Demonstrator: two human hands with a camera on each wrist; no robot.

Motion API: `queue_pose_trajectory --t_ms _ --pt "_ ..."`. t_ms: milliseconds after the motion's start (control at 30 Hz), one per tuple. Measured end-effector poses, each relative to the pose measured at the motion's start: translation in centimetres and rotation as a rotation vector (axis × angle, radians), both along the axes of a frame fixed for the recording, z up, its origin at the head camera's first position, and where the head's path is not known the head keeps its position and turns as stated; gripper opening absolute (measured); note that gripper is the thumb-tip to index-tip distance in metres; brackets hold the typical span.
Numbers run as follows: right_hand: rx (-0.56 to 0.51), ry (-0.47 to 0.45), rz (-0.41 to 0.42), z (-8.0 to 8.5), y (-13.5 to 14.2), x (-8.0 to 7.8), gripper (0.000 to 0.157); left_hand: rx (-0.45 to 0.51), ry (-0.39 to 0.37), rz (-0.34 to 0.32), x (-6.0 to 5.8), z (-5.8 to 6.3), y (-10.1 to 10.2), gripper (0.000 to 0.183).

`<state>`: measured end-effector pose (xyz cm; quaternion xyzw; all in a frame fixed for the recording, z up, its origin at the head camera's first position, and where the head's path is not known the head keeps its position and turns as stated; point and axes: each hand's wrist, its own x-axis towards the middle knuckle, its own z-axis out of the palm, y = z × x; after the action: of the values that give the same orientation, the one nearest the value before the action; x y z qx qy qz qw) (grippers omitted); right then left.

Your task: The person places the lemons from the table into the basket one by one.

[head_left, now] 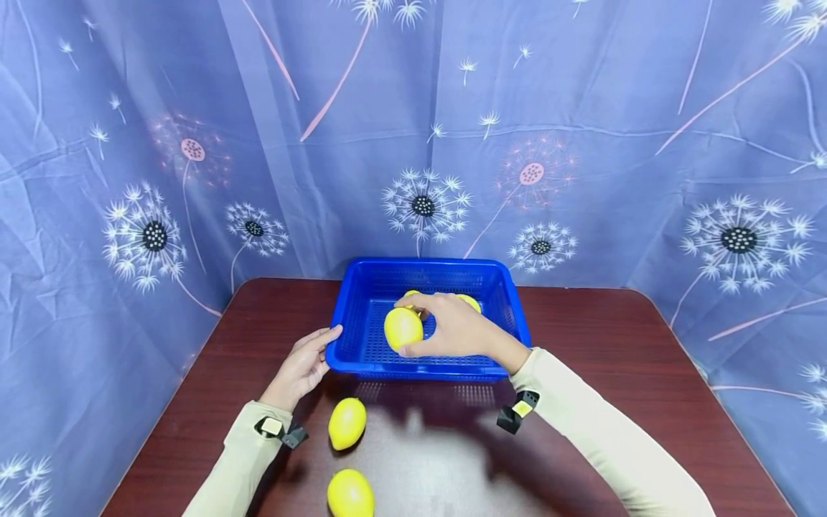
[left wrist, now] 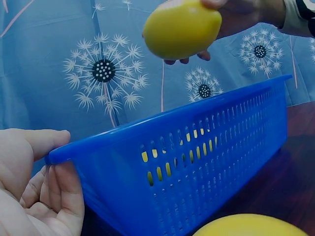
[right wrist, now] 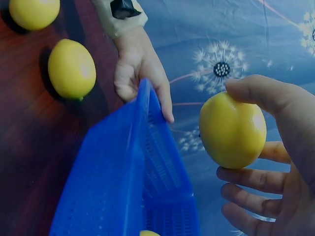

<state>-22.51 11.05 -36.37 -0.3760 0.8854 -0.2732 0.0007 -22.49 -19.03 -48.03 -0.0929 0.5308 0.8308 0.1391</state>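
A yellow lemon [head_left: 403, 329] is in my right hand [head_left: 455, 327], pinched between thumb and fingers above the blue plastic basket [head_left: 413, 370]. The left wrist view shows this lemon [left wrist: 182, 29] higher than the basket's rim. My left hand [head_left: 304, 366] grips the basket's left front corner, thumb over the rim and fingers below it, as the left wrist view [left wrist: 44, 182] shows. Inside the basket lie other lemons [head_left: 469, 301], partly hidden by my right hand; yellow shows through the slots in its side.
Two more lemons lie on the dark red wooden table [head_left: 271, 309] in front of the basket: one nearer it [head_left: 347, 424], the other [head_left: 351, 494] at the bottom edge of the head view. A blue curtain [head_left: 362, 179] with dandelion prints hangs behind the table.
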Motion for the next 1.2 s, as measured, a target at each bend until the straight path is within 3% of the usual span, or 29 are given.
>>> queue_pose_trajectory --t_ms 600,900,1200 --pt "0.025 -0.004 0.053 -0.2 -0.5 -4.7 0.064 0.001 0.000 0.021 -0.1 -0.2 0.0 0.010" --pt "0.047 -0.102 0.090 -0.4 -0.8 -6.9 0.064 -0.004 0.023 0.008 0.1 0.0 0.0 0.014" --pt "0.093 -0.166 0.124 -1.0 -1.0 -9.2 0.067 -0.008 -0.004 0.016 0.0 0.1 -0.1 0.010"
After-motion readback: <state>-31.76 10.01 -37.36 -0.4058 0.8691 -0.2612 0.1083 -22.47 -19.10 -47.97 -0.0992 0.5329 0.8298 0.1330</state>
